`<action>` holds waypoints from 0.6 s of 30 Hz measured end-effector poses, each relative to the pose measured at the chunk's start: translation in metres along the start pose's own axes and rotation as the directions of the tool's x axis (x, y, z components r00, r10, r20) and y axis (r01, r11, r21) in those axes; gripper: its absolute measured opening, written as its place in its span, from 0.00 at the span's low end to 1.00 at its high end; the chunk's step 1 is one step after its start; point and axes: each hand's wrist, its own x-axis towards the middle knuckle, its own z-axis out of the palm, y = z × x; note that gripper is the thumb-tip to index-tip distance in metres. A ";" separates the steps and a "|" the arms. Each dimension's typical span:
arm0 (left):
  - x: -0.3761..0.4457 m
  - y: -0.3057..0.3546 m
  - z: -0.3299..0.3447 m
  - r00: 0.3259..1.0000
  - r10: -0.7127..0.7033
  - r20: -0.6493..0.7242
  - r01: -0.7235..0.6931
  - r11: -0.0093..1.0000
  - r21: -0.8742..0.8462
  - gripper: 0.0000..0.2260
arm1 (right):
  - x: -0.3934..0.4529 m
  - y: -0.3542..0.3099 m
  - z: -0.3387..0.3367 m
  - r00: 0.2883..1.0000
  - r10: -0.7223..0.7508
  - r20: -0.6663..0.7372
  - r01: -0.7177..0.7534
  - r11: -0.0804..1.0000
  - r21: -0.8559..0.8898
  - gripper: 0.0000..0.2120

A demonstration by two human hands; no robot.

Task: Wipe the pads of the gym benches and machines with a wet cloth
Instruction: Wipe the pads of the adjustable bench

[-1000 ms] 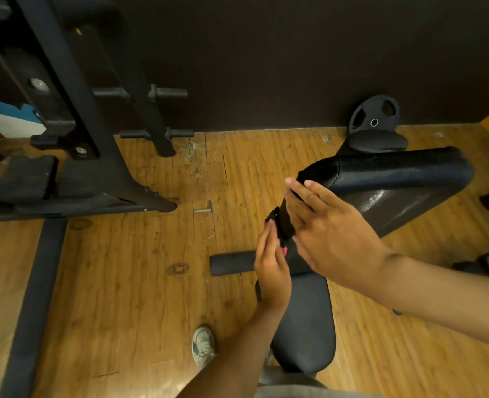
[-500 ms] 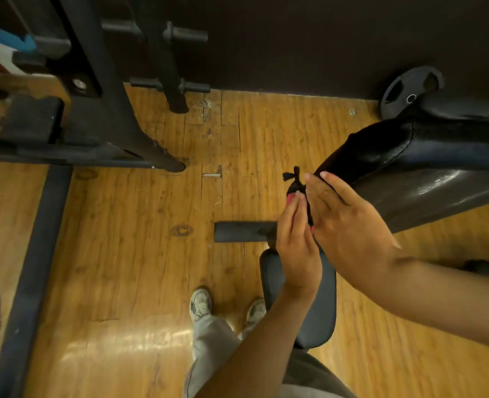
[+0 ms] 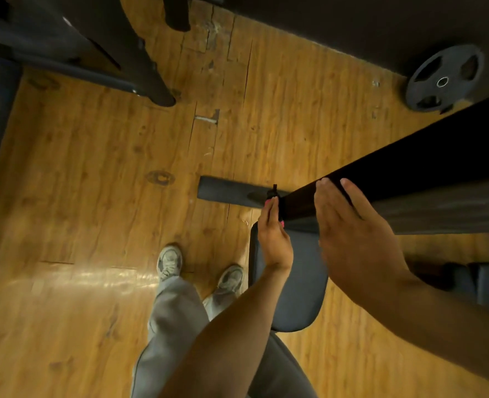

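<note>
While 2 hands [image 3: 275, 239] [image 3: 355, 239] touch 1 pad [image 3: 409, 179], 1 plate [image 3: 444, 81] lies near.

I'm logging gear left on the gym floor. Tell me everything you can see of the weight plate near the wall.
The weight plate is a round black disc with a small silver-ringed centre hole and three grip cut-outs. It looks rubber-coated or painted metal. It stands tilted at the foot of the dark wall with its lower edge on the wooden floor. No hand touches it.

I look down on a worn wooden plank floor [image 3: 94, 173] with cracked boards and a glare patch; a dark wall [image 3: 338, 27] runs along the top, a weight plate [image 3: 444, 81] leans against it, and a black machine frame [image 3: 74, 53] stands upper left
</note>
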 end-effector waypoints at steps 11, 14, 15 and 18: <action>-0.003 0.012 -0.011 0.994 -0.096 0.059 0.100 0.993 -0.057 0.26 | 0.000 0.013 0.007 0.981 0.041 -0.192 -0.046 0.999 -0.021 0.32; -0.012 0.052 -0.025 0.999 0.000 0.043 0.007 0.988 -0.156 0.27 | -0.016 0.038 -0.008 0.961 0.107 -0.254 -0.103 0.994 0.029 0.32; -0.015 0.073 -0.033 0.998 0.040 0.038 -0.031 0.977 -0.213 0.26 | -0.022 0.048 -0.015 0.954 0.142 -0.265 -0.130 0.990 0.060 0.32; -0.025 0.147 -0.060 0.986 0.164 0.025 -0.139 0.902 -0.408 0.20 | -0.046 0.076 -0.042 0.936 0.253 -0.247 -0.222 0.964 0.146 0.34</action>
